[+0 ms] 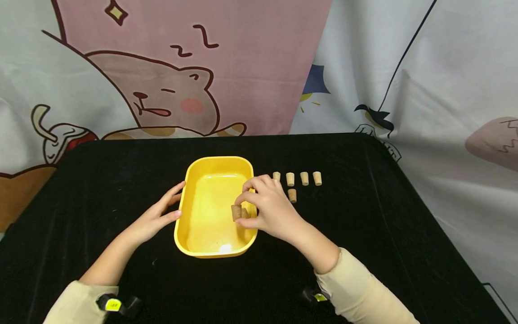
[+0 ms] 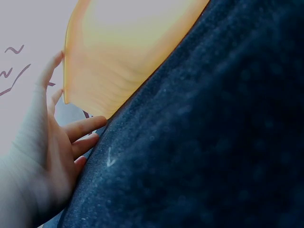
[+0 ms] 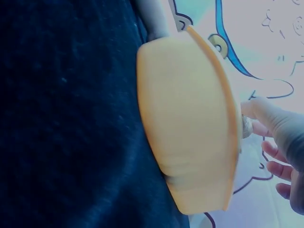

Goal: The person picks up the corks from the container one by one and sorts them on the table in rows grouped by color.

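Note:
A yellow plastic tub (image 1: 205, 198) with rounded corners stands on the table. My left hand (image 1: 155, 220) touches its left wall with nearly straight fingers; in the left wrist view the fingertips of the left hand (image 2: 57, 142) meet the tub's side (image 2: 109, 61). Over the tub's right part, my right hand (image 1: 273, 209) pinches a small cork stopper (image 1: 236, 213) between thumb and fingers. Just beside that cork is another brownish shape; whether it is a second cork or a reflection I cannot tell. The right wrist view shows the pinched cork (image 3: 246, 127) at the rim, partly covered by fingers.
Right of the tub several cork stoppers (image 1: 304, 178) stand in a row, the leftmost partly behind my right hand. One more cork (image 1: 292, 195) stands nearer me. Black cloth (image 1: 364, 252) covers the table, and a printed curtain (image 1: 259, 67) hangs behind it.

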{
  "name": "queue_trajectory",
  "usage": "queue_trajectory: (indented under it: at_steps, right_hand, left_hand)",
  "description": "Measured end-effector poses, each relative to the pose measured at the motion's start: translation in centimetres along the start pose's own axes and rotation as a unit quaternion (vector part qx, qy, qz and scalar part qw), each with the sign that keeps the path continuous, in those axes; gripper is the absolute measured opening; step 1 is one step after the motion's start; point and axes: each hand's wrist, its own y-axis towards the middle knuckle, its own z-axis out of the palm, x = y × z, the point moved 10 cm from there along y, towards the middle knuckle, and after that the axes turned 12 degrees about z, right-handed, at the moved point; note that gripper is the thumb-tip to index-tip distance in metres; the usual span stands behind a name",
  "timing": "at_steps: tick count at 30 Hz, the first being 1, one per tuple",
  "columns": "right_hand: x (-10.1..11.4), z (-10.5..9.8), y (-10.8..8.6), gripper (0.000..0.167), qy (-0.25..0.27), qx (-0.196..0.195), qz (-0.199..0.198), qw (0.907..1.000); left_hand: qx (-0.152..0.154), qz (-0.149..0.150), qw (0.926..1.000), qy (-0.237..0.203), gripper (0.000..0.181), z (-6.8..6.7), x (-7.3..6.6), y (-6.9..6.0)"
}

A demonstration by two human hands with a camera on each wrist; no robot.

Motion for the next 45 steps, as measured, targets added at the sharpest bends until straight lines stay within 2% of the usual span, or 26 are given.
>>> queue_trajectory:
  at_steps: [7, 23, 31, 37, 45]
  right_hand:
    - [-1.8, -2.7, 0.2, 0.031, 0.024, -0.034, 0.012, 0.9991]
    - [-7.7, -6.9, 0.2, 0.031, 0.082, -0.066, 0.045, 0.9934]
    - [-10.8, -7.3, -0.7, 0.03, 0.09, -0.076, 0.078, 0.99]
    - [-12.1, -6.3, -1.9, 0.029, 0.106, -0.065, 0.08, 0.9889]
    - [-14.2, -4.9, -4.0, 0.033, 0.104, -0.044, 0.106, 0.9879]
  left_hand:
    - [0.001, 0.0, 1.0, 0.0, 0.067, 0.0, -0.1, 0.1]
    - [0.0, -0.015, 0.9999, 0.0, 0.066, -0.1, 0.2, -0.1]
    - [0.005, -0.015, 0.9998, -0.007, 0.066, 0.1, 0.1, 0.1]
    - [0.001, -0.014, 0.9999, -0.007, 0.066, 0.0, 0.0, -0.1]
    - [0.002, -0.017, 0.9998, -0.008, 0.066, 0.1, 0.1, -0.1]
